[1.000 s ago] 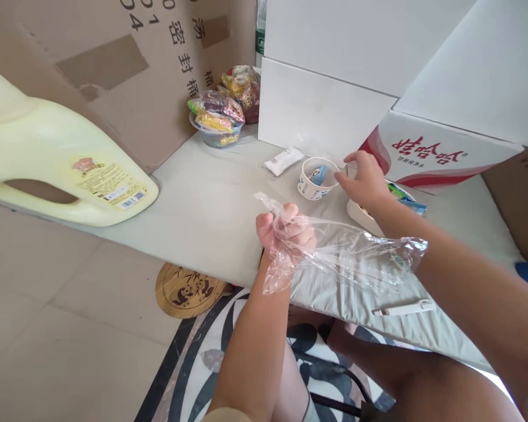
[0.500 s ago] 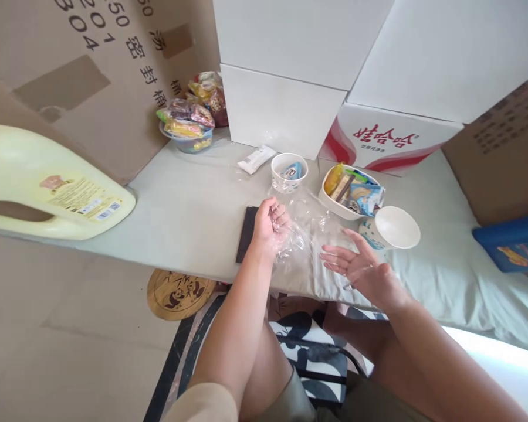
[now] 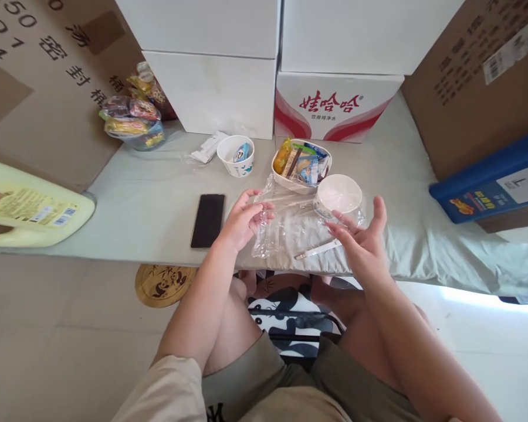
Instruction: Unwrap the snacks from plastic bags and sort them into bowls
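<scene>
My left hand (image 3: 242, 221) is closed with bent fingers on the left edge of a clear plastic bag (image 3: 286, 225), thin and wrinkled, spread over the cloth. To the right, my right hand (image 3: 366, 243) has its fingers apart, one of them raised. Its fingertips are over the bag's right side, and whether they touch the film is hard to tell. Just beyond them stands a white paper bowl (image 3: 339, 190), with nothing visible inside. A thin white strip (image 3: 319, 250) lies near the bench edge, partly behind my right hand.
A white tub (image 3: 278, 176) of wrapped snacks and a paper cup (image 3: 236, 167) with a blue packet stand behind. A black phone (image 3: 208, 221) lies left. White cartons (image 3: 334, 108) wall the back. A yellow jug (image 3: 30, 205) and a blue container (image 3: 493, 181) flank the bench.
My view has swung right. The plastic bag, bunched at my left hand before, is now spread flatter. My left hand has loosened from a fist, and my right hand has turned over.
</scene>
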Action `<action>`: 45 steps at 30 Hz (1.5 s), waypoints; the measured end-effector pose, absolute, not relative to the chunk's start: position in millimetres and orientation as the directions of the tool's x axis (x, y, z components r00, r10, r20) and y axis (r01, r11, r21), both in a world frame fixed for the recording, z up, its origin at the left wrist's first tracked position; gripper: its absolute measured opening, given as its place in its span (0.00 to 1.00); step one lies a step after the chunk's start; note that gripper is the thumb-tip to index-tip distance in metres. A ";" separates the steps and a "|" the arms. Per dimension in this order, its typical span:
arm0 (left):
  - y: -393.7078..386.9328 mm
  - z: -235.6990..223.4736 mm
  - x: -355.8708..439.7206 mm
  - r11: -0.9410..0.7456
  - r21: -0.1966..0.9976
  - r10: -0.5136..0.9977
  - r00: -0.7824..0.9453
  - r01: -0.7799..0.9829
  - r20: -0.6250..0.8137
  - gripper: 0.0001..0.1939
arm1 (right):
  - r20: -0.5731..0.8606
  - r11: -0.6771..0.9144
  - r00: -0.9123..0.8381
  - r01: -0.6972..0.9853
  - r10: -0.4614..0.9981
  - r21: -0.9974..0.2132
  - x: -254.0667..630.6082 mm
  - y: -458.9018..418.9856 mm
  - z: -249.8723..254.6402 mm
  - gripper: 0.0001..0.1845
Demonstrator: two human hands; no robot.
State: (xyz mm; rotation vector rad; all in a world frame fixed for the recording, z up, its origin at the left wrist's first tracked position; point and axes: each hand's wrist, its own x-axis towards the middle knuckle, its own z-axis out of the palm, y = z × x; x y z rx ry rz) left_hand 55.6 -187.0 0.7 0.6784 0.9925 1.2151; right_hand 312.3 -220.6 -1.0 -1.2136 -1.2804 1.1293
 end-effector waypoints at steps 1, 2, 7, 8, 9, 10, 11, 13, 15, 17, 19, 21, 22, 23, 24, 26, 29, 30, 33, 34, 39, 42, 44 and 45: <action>-185.1 -0.7 61.6 0.247 0.881 0.967 0.045 -0.403 -0.250 0.22 | 0.046 0.045 0.012 0.101 0.999 -0.994 316.6 -222.2 -2.3 0.48; -182.7 -2.6 66.7 0.243 0.902 0.969 0.039 -0.357 -0.245 0.23 | 0.041 0.036 0.030 0.141 0.999 -0.989 321.3 -222.7 -3.0 0.41; -170.8 -11.7 76.1 0.173 0.962 0.984 -0.007 -0.210 -0.179 0.15 | 0.100 0.077 0.056 0.323 0.993 -0.943 344.8 -214.9 -2.6 0.09; -169.8 -12.0 75.1 0.160 0.966 0.987 0.010 -0.202 -0.162 0.12 | 0.113 0.094 0.040 0.331 0.993 -0.939 347.7 -213.0 -2.8 0.09; -169.5 -11.9 73.6 0.149 0.971 0.989 0.035 -0.187 -0.145 0.11 | 0.131 0.118 0.018 0.335 0.991 -0.935 349.6 -211.2 -3.3 0.09; -169.9 -11.3 71.8 0.137 0.978 0.989 0.068 -0.156 -0.128 0.11 | 0.152 0.144 -0.004 0.349 0.988 -0.926 350.7 -209.8 -4.1 0.12; -171.1 -10.6 69.8 0.121 0.987 0.989 0.099 -0.103 -0.110 0.12 | 0.169 0.165 -0.024 0.385 0.985 -0.908 351.0 -208.6 -5.0 0.18; -174.8 -9.5 65.6 0.054 0.997 0.988 0.138 0.062 -0.062 0.18 | 0.196 0.188 -0.041 0.522 0.980 -0.832 350.3 -207.5 -6.6 0.24; -179.1 -9.9 61.2 -0.048 0.963 0.989 0.147 0.266 0.009 0.16 | 0.251 0.192 -0.014 0.682 0.968 -0.705 349.0 -208.6 -6.0 0.15; -182.6 -11.3 56.5 -0.155 0.890 0.984 0.151 0.428 0.099 0.08 | 0.344 0.205 0.001 0.802 0.939 -0.561 347.6 -212.1 -2.0 0.09; -184.8 -12.2 51.6 -0.239 0.823 0.971 0.140 0.515 0.195 0.05 | 0.431 0.230 -0.028 0.875 0.902 -0.426 346.1 -218.0 5.2 0.09; -185.9 -10.9 47.3 -0.286 0.799 0.956 0.099 0.529 0.276 0.06 | 0.479 0.253 -0.071 0.911 0.875 -0.326 344.3 -225.6 13.4 0.08; -186.4 -9.3 45.5 -0.298 0.808 0.951 0.080 0.508 0.300 0.07 | 0.502 0.267 -0.087 0.916 0.860 -0.299 343.2 -229.5 17.1 0.07; -187.0 -7.4 44.3 -0.306 0.829 0.948 0.069 0.468 0.311 0.09 | 0.531 0.286 -0.095 0.913 0.842 -0.290 342.3 -233.2 20.2 0.07; -187.7 -5.3 43.4 -0.311 0.857 0.947 0.062 0.410 0.314 0.11 | 0.555 0.307 -0.096 0.902 0.827 -0.302 341.5 -236.4 22.8 0.06; -189.7 -1.9 43.1 -0.303 0.918 0.952 0.048 0.257 0.301 0.13 | 0.537 0.360 -0.104 0.844 0.837 -0.398 341.1 -240.7 26.2 0.08; -191.7 -1.0 44.5 -0.203 0.979 0.979 -0.005 0.033 0.203 0.14 | 0.176 0.276 -0.219 0.616 0.960 -0.738 345.8 -240.2 28.8 0.12; -191.5 -1.7 45.1 -0.142 0.990 0.990 -0.007 -0.018 0.142 0.14 | -0.028 0.144 -0.310 0.517 0.950 -0.844 348.8 -238.3 29.1 0.13; -187.2 -5.3 47.3 0.058 0.995 0.997 0.054 -0.079 -0.054 0.11 | -0.467 -0.279 -0.586 0.386 0.662 -0.880 358.7 -228.9 27.0 0.26; -184.9 -6.6 48.6 0.123 0.990 0.989 0.092 -0.071 -0.116 0.11 | -0.508 -0.319 -0.599 0.399 0.619 -0.860 360.4 -225.3 25.0 0.29; -177.3 -9.1 63.2 0.352 0.932 0.880 0.308 0.090 -0.362 0.08 | -0.250 -0.107 -0.321 0.402 0.913 -0.909 340.8 -216.1 8.0 0.22; -180.0 -4.4 72.6 0.387 0.917 0.796 0.469 0.092 -0.383 0.11 | -0.273 -0.117 -0.508 0.317 0.817 -0.941 317.1 -219.4 2.7 0.22; -183.0 -0.1 75.2 0.407 0.913 0.742 0.579 0.013 -0.339 0.17 | -0.356 -0.196 -0.629 0.311 0.691 -0.930 307.1 -223.3 4.2 0.15; -184.1 1.6 75.7 0.418 0.907 0.738 0.603 -0.053 -0.304 0.21 | -0.374 -0.240 -0.678 0.287 0.633 -0.927 304.8 -225.4 6.1 0.14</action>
